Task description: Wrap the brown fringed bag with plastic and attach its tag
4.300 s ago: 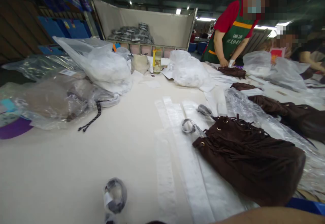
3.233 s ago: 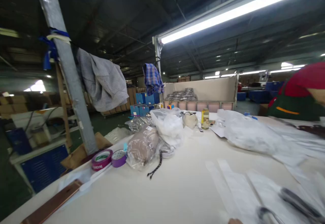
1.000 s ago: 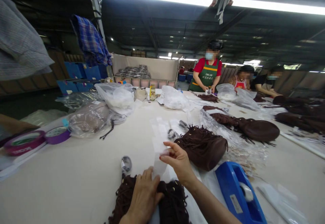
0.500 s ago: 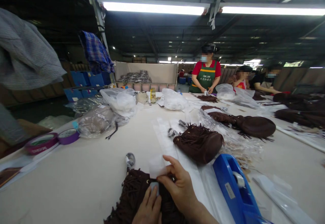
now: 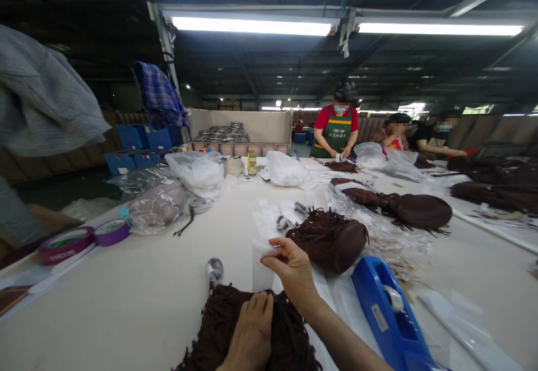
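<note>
Since half a second ago my right hand has lifted the white strip off the bag, and my left hand has slid flat onto the cloth. I see the right thumb and fingers pinched shut on the top edge of the strip, which hangs just above the near brown fringed bag. The left hand lies open, palm down, pressing on that bag at the near edge of the white table. A metal clasp sticks out just beyond the bag. A blue tape dispenser sits to my right, and a second brown bag lies behind it. Across the table a person in a green apron works.
</note>
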{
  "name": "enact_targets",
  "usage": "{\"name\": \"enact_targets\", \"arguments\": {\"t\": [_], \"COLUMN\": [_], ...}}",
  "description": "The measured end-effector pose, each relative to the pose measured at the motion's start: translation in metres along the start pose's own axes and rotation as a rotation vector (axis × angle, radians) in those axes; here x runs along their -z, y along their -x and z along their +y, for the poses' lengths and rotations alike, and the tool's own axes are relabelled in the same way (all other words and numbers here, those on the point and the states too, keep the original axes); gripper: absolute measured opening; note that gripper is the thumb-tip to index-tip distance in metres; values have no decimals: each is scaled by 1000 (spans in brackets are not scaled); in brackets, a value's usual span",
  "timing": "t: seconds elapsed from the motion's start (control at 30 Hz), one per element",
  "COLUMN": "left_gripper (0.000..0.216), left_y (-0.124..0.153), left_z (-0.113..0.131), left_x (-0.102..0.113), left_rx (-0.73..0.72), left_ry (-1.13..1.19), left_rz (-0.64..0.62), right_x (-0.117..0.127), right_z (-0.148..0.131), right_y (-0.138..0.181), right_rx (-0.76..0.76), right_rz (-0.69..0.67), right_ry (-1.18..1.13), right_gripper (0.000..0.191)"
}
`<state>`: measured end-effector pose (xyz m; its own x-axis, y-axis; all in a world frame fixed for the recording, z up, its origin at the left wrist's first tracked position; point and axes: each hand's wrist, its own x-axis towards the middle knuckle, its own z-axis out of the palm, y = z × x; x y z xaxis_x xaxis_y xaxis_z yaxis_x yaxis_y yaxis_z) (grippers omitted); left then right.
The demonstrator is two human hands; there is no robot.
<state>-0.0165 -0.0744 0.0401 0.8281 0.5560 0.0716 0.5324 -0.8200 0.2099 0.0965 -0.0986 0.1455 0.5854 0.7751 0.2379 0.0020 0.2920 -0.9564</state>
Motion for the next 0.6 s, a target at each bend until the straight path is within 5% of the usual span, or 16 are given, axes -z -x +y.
{"name": "enact_targets", "arguments": {"t": [0.27,0.47,0.6], "left_gripper": [55,43,39], "left_y": [-3,-5,-2], "left_z": [-9,-13,-14], "left_x": [-11,-23,-32], "left_rx": [-65,-88,-86], "left_ry": [-18,94,186], "left_rz": [-35,96,219], "right_x": [-9,-19,-9], "right_z": [6,2,4], "right_y": [-9,-2,34], "right_rx": [9,52,162], "right_rz": [-105,-149,-162], "right_ry": [42,154,239], "right_gripper": [24,26,28]}}
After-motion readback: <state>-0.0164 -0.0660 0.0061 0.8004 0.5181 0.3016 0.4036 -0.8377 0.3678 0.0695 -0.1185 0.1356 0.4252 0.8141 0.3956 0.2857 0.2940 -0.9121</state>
